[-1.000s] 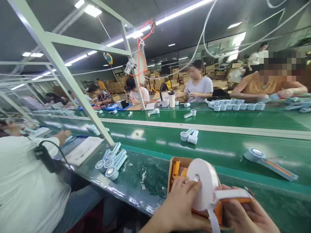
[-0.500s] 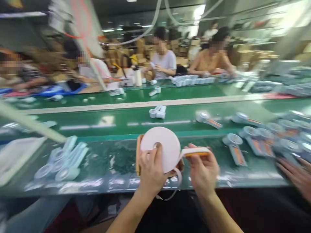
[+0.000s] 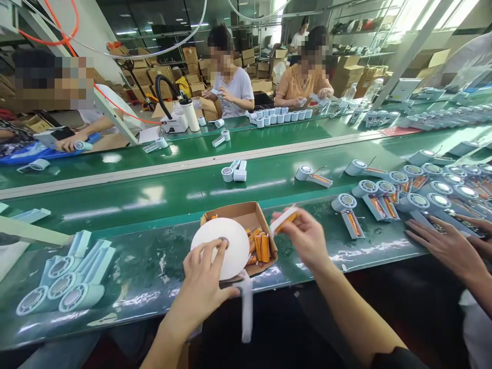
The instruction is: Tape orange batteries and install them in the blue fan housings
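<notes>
My left hand (image 3: 207, 271) grips a large roll of white tape (image 3: 234, 241), its fingertips at the core hole. From the roll a loose tape end (image 3: 247, 312) hangs down past the bench edge. Below the roll is an open cardboard box (image 3: 234, 209) holding several orange battery packs (image 3: 262, 247). To the right of the box, my right hand (image 3: 307, 238) pinches an orange battery pack (image 3: 285, 223) with a white tape strip along its top. That strip is apart from the roll.
Several pale blue housings (image 3: 82, 294) lie at left on the bench. More round-headed housings (image 3: 348, 205) with orange packs crowd the right side, beside a co-worker's hands (image 3: 449, 246). A green conveyor (image 3: 184, 187) runs behind; people (image 3: 232, 84) sit across it.
The tape between roll and battery pack has parted. My right hand has drawn away from the roll with the pack, and the roll sits lower left, uncovering the box. The view has shifted.
</notes>
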Demonstrator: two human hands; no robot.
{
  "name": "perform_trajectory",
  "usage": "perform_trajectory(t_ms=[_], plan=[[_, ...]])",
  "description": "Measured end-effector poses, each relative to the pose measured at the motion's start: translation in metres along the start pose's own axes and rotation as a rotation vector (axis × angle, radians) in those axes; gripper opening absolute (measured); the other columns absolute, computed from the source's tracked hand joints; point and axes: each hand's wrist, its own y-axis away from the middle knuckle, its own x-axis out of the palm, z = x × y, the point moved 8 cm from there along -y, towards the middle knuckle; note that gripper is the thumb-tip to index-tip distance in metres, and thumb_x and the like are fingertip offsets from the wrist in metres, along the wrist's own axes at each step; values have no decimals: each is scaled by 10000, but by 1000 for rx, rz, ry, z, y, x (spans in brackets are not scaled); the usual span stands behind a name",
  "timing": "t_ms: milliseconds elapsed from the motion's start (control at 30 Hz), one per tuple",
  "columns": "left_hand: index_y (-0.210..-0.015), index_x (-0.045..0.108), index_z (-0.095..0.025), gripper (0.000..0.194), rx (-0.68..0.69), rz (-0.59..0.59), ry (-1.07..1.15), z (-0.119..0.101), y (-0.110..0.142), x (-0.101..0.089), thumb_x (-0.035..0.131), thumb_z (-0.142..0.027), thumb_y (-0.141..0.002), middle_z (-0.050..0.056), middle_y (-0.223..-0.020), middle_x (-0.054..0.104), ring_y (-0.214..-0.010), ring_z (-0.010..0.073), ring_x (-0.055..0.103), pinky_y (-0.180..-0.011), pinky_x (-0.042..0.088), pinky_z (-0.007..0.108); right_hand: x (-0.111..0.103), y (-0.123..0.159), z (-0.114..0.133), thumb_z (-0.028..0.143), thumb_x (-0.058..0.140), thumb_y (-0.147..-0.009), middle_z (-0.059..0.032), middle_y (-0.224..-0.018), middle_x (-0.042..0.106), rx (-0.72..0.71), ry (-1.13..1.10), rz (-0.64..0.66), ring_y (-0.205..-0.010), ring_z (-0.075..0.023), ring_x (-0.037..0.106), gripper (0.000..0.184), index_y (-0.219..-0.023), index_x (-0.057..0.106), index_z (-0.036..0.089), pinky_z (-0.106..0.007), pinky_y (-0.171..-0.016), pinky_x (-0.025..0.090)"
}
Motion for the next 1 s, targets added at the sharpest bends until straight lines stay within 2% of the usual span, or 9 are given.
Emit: perform_trajectory(t_ms=[67,167,300,433,633,767,867,933,1000], plan=[[-1531,551,-308,735,42,-15,172,-4,-12,-13,805,-515,-874,107,-1434,635,-1339,344,538,-1115,480,506,32,24,-19,393,896,-816,-71,-977,841,114,85,260,-856,-218,800,330,-1065,773,215,-335,-786,673],[-1459,629,-305,457,131,-114,390,-25,-35,-34,613,-479,-1036,99,-1380,675,-1291,279,608,-1115,521,453,60,53,-25,463,838,-872,-42,-911,820,167,150,485,-815,-201,784,348,-1113,782,219,-293,-763,652],[-1332,735,-297,316,264,-77,545,-44,-68,-37,563,-366,-1076,87,-1353,724,-1243,244,671,-1068,566,422,69,60,-10,503,755,-947,-15,-811,766,135,273,621,-731,-163,731,316,-1012,776,195,-241,-723,596],[-1059,781,-253,202,391,106,695,-51,-85,-31,590,-319,-1062,66,-1188,795,-1101,203,734,-1005,581,365,68,64,-4,490,689,-1001,-41,-862,780,102,352,736,-785,-167,730,321,-990,765,178,-240,-777,568],[-887,654,-246,233,306,423,728,-58,-92,-18,533,-350,-1057,47,-990,779,-962,192,696,-918,548,347,63,67,-7,436,690,-1001,-42,-837,768,107,282,808,-748,-173,701,274,-985,787,180,-265,-760,559],[-872,653,-236,229,348,505,714,-69,-104,-29,553,-356,-1039,37,-891,754,-860,175,674,-869,519,316,61,71,-13,370,725,-972,-8,-782,751,226,194,892,-687,-164,690,242,-1116,785,185,-258,-710,556],[-915,694,-248,136,424,615,581,-87,-120,-30,587,-245,-999,7,-906,760,-848,161,669,-788,494,278,59,78,-22,319,808,-897,-1,-794,777,259,215,936,-677,-168,715,342,-1214,769,198,-255,-687,573],[-940,721,-259,124,532,773,592,-107,-132,-19,614,-204,-970,-7,-931,771,-873,157,685,-781,500,261,55,80,-29,332,817,-897,-37,-885,814,298,103,893,-736,-190,759,404,-1276,752,208,-292,-730,611],[-975,739,-247,86,573,869,672,-118,-158,-1,658,-272,-966,3,-981,787,-918,167,708,-825,527,261,45,77,-35,377,820,-908,-71,-978,833,341,-101,759,-782,-211,790,460,-1334,730,226,-326,-736,635]])
